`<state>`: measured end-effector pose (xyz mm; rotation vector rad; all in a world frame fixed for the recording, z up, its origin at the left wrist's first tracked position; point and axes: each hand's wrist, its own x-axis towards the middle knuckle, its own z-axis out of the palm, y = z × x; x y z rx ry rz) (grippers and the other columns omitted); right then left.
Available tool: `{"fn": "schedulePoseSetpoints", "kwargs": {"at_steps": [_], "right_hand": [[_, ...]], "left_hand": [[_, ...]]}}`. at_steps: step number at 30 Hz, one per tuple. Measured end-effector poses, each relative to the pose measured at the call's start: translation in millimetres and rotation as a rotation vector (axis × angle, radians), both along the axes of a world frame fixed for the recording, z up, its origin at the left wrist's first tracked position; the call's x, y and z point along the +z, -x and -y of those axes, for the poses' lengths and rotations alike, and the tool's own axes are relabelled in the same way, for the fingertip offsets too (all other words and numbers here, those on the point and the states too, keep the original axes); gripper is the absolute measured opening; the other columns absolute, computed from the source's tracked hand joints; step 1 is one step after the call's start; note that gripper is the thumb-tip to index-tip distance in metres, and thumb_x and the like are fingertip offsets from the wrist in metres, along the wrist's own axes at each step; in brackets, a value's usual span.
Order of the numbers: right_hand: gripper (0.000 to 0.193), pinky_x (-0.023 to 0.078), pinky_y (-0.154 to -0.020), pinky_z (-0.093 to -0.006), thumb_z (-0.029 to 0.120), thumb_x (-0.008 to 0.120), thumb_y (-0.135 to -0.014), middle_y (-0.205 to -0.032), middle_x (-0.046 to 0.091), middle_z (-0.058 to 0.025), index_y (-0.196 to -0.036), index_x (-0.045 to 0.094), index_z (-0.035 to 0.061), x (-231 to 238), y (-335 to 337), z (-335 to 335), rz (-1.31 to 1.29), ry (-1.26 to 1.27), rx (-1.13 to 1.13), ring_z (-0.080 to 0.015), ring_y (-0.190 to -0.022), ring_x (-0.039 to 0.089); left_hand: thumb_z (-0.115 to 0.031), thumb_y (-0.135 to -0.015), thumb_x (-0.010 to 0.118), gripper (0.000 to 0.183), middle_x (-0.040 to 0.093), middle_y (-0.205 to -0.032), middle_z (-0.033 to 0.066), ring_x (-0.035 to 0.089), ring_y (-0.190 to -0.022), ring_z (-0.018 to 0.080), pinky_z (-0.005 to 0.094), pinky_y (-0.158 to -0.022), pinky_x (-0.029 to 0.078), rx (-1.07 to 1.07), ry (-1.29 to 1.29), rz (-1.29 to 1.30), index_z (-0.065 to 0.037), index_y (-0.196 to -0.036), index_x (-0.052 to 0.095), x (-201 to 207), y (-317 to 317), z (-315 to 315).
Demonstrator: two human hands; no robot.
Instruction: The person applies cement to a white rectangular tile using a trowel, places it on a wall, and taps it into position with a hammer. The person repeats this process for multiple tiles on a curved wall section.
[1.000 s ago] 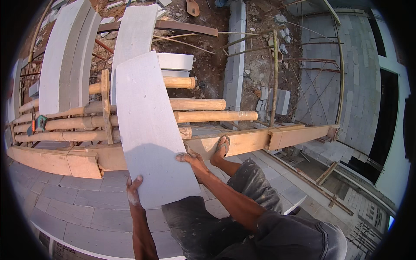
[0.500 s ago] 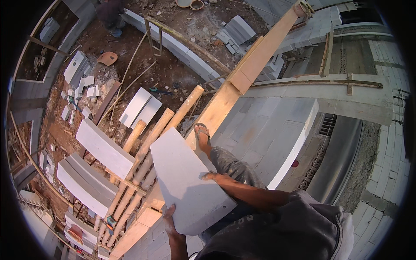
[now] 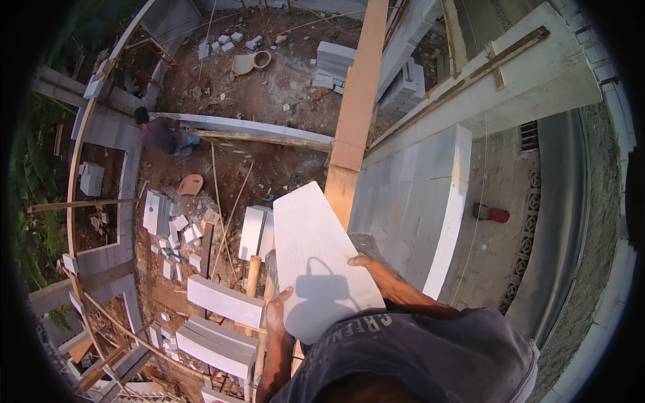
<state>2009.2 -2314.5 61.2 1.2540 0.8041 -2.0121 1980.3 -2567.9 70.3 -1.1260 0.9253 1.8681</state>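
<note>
A large pale aerated concrete block (image 3: 310,232) is held in front of my body, gripped at its two long edges. My left hand (image 3: 279,312) is closed on the left edge near the lower end. My right hand (image 3: 367,266) grips the right edge a little higher up, with the thumb on the top face. The far end of the block is cut at a slant, and a shadow falls across its lower half. The block's near end meets my dark shirt. My feet are hidden beneath it.
A wooden plank walkway (image 3: 359,101) runs ahead, with a block wall (image 3: 410,195) along its right. Bamboo poles (image 3: 253,277) and several concrete blocks (image 3: 225,299) lie to the left. A person (image 3: 164,136) crouches on the dirt below. Beyond the wall is a drop to paving (image 3: 500,262).
The view has turned and shifted. The block has swung from leaning left to pointing nearly straight ahead, still in both hands. My foot on the plank is now out of sight.
</note>
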Motion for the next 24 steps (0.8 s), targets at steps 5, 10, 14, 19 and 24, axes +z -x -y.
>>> {"fn": "schedulePoseSetpoints", "kwargs": {"at_steps": [5, 10, 14, 19, 24], "right_hand": [[0.039, 0.050, -0.074, -0.0330, 0.031, 0.060, -0.087, -0.097, 0.062, -0.0101, -0.115, 0.058, 0.0040, 7.4, 34.4, -31.0, -0.067, 0.003, -0.084, -0.0198, -0.087, 0.060], [0.040, 0.051, -0.068, -0.0314, 0.031, 0.063, -0.084, -0.092, 0.063, -0.0079, -0.113, 0.059, 0.0038, -7.0, 78.4, -78.4, -0.108, 0.001, -0.093, -0.0181, -0.080, 0.062], [0.043, 0.050, -0.069, -0.0312, 0.031, 0.064, -0.083, -0.093, 0.063, -0.0087, -0.115, 0.059, 0.0030, -48.0, 128.5, -110.7, -0.144, -0.055, -0.091, -0.0195, -0.080, 0.062], [0.042, 0.050, -0.062, -0.0343, 0.030, 0.062, -0.086, -0.093, 0.062, -0.0122, -0.116, 0.058, 0.0009, -36.6, 177.0, -164.5, -0.054, 0.094, -0.168, -0.0226, -0.071, 0.061], [0.044, 0.049, -0.063, -0.0359, 0.033, 0.061, -0.086, -0.093, 0.062, -0.0142, -0.117, 0.057, 0.0017, -37.2, 239.2, -221.4, -0.079, 0.086, -0.241, -0.0244, -0.072, 0.060]], "left_hand": [[-0.020, -0.086, 0.057, 0.044, 0.064, -0.111, 0.0181, 0.063, -0.097, 0.0340, 0.0448, -0.088, 0.049, -0.126, 0.196, 0.008, 0.001, -0.125, 0.054, 28.1, 59.9, -43.3], [-0.021, -0.085, 0.057, 0.045, 0.064, -0.111, 0.0175, 0.063, -0.097, 0.0342, 0.0449, -0.090, 0.049, -0.164, 0.239, -0.009, 0.001, -0.125, 0.054, 18.7, 105.7, -89.9], [-0.021, -0.085, 0.057, 0.047, 0.063, -0.113, 0.0185, 0.062, -0.098, 0.0355, 0.0456, -0.090, 0.049, -0.163, 0.228, -0.047, 0.001, -0.127, 0.052, 23.1, 156.3, -132.0], [-0.021, -0.085, 0.058, 0.049, 0.061, -0.119, 0.0195, 0.060, -0.102, 0.0359, 0.0467, -0.092, 0.048, -0.220, 0.140, -0.015, 0.001, -0.128, 0.051, 3.6, 222.8, -180.5], [-0.018, -0.085, 0.058, 0.050, 0.061, -0.119, 0.0175, 0.060, -0.104, 0.0347, 0.0456, -0.093, 0.048, -0.309, 0.137, 0.018, 0.001, -0.131, 0.050, 6.6, 308.9, -239.8]]}}
